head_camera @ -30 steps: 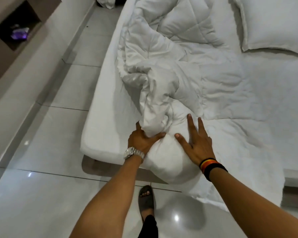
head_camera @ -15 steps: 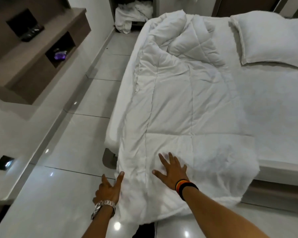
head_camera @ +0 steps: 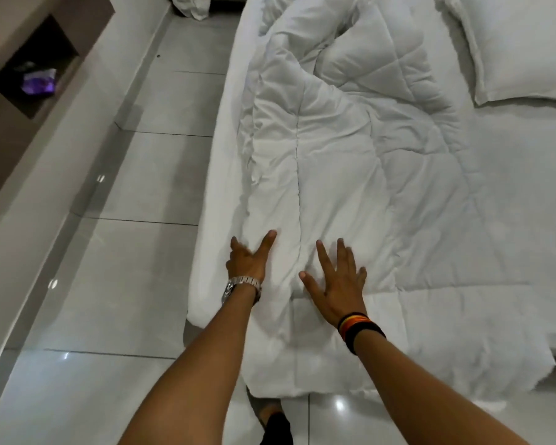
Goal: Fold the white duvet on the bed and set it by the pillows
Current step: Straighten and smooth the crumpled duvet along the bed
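The white quilted duvet (head_camera: 366, 175) lies stretched along the left part of the bed (head_camera: 523, 194), its near end hanging over the foot toward the floor. My left hand (head_camera: 249, 263), with a metal watch, rests on the duvet's left edge, thumb and fingers spread. My right hand (head_camera: 336, 279), with dark and orange wristbands, lies flat on the duvet, fingers apart, just right of a seam. A white pillow (head_camera: 520, 46) sits at the far right of the bed. Neither hand grips the fabric.
Glossy tiled floor (head_camera: 135, 284) runs along the bed's left side. A brown shelf unit (head_camera: 29, 69) with a purple item stands at the far left. A heap of white cloth (head_camera: 190, 4) lies on the floor at the top. My foot (head_camera: 270, 415) is below the duvet's end.
One second ago my left hand gripped a bunched duvet; since then the duvet has been spread flat. Both hands now sit further up the duvet, open and pressing on it.
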Action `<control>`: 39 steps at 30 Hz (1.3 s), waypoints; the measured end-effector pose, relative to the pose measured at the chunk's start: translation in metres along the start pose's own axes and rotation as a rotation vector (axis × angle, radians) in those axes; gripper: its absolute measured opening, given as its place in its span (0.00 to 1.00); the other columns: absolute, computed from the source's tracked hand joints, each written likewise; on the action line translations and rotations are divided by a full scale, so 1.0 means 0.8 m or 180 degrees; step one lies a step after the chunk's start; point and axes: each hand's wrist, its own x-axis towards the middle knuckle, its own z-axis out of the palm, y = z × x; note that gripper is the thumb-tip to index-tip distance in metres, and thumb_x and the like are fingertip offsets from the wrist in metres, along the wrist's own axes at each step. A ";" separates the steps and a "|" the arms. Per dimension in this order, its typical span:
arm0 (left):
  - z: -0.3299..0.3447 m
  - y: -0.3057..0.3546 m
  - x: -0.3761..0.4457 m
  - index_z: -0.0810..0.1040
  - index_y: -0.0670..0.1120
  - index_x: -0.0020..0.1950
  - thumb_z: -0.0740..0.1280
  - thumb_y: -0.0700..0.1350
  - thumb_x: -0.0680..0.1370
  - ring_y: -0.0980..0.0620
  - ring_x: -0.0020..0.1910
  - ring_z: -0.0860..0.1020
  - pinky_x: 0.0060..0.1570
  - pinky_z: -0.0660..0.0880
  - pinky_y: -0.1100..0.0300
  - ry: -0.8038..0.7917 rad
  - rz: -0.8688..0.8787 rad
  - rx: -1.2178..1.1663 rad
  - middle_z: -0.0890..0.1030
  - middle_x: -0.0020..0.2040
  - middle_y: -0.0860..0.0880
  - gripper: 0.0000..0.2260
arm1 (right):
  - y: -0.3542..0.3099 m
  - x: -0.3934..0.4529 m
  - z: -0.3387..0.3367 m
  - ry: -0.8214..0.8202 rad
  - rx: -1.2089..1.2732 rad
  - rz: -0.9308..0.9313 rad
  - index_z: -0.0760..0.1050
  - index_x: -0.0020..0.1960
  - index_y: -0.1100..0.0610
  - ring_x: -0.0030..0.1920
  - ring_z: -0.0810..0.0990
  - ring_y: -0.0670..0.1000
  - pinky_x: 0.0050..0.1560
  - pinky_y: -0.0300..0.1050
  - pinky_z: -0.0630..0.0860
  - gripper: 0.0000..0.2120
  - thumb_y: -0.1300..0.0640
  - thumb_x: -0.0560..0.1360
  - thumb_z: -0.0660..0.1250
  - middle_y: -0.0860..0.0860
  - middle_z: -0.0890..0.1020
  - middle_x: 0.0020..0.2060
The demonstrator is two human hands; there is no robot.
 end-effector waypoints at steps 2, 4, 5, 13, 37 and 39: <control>0.014 0.027 0.025 0.50 0.50 0.86 0.71 0.80 0.62 0.39 0.78 0.68 0.75 0.67 0.45 -0.0139 -0.0123 -0.0079 0.68 0.80 0.45 0.63 | -0.005 0.017 0.007 0.0013 0.0040 0.0200 0.41 0.84 0.36 0.83 0.36 0.54 0.78 0.70 0.38 0.38 0.27 0.80 0.52 0.51 0.38 0.84; 0.022 0.047 0.037 0.56 0.48 0.83 0.78 0.74 0.61 0.41 0.73 0.73 0.70 0.71 0.49 -0.0264 -0.0230 -0.0240 0.72 0.76 0.46 0.60 | -0.017 0.028 0.012 0.0086 0.0186 0.0347 0.39 0.83 0.33 0.83 0.35 0.54 0.78 0.71 0.35 0.38 0.25 0.79 0.50 0.50 0.37 0.84; 0.022 0.052 0.040 0.61 0.47 0.81 0.81 0.71 0.60 0.43 0.72 0.74 0.68 0.72 0.51 -0.0237 -0.0218 -0.0358 0.74 0.74 0.47 0.57 | -0.025 0.031 0.012 0.0139 0.0277 0.0393 0.38 0.82 0.32 0.83 0.34 0.54 0.78 0.70 0.34 0.38 0.25 0.78 0.50 0.49 0.36 0.84; -0.091 0.007 0.030 0.59 0.53 0.81 0.86 0.56 0.62 0.41 0.62 0.81 0.54 0.76 0.58 0.0458 0.0393 -0.0312 0.80 0.67 0.41 0.55 | -0.085 0.013 0.052 -0.0391 -0.0138 0.0445 0.33 0.81 0.32 0.82 0.32 0.54 0.77 0.70 0.35 0.37 0.24 0.78 0.45 0.46 0.28 0.80; 0.012 0.326 0.426 0.36 0.51 0.85 0.81 0.73 0.53 0.37 0.81 0.62 0.78 0.62 0.37 -0.0999 0.0516 0.0453 0.60 0.83 0.39 0.76 | -0.246 0.345 0.108 0.0657 -0.0232 0.1863 0.36 0.83 0.37 0.82 0.31 0.55 0.75 0.73 0.31 0.37 0.25 0.79 0.39 0.53 0.35 0.84; 0.020 0.334 0.426 0.35 0.47 0.85 0.83 0.69 0.56 0.36 0.80 0.65 0.77 0.63 0.40 -0.1174 0.0209 0.0481 0.61 0.82 0.38 0.75 | -0.253 0.349 0.114 0.0666 -0.0269 0.1988 0.39 0.84 0.39 0.83 0.35 0.56 0.75 0.74 0.34 0.36 0.26 0.80 0.40 0.54 0.38 0.84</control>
